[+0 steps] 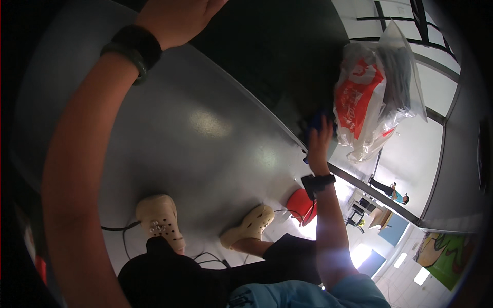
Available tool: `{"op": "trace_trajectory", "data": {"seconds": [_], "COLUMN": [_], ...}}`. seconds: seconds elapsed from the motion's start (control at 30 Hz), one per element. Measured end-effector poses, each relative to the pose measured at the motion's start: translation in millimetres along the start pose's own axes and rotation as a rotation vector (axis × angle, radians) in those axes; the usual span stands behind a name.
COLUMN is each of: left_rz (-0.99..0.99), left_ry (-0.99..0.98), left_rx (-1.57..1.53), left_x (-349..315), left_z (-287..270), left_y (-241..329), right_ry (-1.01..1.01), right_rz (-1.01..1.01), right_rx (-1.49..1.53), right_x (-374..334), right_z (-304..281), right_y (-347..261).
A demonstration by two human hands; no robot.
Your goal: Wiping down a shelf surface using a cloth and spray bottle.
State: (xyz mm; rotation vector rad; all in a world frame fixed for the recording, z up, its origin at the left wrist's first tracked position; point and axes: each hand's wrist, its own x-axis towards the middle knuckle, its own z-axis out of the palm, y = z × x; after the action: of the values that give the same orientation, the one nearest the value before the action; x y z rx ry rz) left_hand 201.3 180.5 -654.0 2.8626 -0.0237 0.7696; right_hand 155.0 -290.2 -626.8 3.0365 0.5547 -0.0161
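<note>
Blue item [314, 123] at the right hand [319, 148], well apart from the left hand [174, 21], both grips unclear.

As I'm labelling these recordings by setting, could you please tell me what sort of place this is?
Probably an office or similar indoor workspace: the background shows a black chair, a desk and bright rectangular lights.

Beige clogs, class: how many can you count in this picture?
2: one clog in the lower left, the other clog to its right, near bottom centre. Neither is hidden.
</note>
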Motion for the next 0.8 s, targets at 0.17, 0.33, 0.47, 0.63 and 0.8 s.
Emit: {"op": "trace_trajectory", "data": {"seconds": [0.17, 0.33, 0.47, 0.63, 0.8], "left_rz": [-0.009, -0.015, 0.002, 0.008, -0.002], "left_ry": [0.012, 0.01, 0.029, 0.034, 0.027], "left_rx": [0.005, 0.012, 0.022, 0.004, 0.001], "left_x": [0, 1, 1, 1, 0], "left_z": [3, 5, 3, 1, 0], "left_y": [2, 3, 0, -3, -1], "right_ry": [0.07, 0.024, 0.186, 0.064, -0.129], "right_rz": [0.028, -0.253, -0.36, -0.382, 0.011], "right_rx": [-0.303, -0.255, 0.135, 0.122, 0.083], "right_x": [-11, 108, 133, 97, 2], "right_z": [27, 17, -7, -28, -36], "right_y": [86, -89, -266, -248, -101]}}
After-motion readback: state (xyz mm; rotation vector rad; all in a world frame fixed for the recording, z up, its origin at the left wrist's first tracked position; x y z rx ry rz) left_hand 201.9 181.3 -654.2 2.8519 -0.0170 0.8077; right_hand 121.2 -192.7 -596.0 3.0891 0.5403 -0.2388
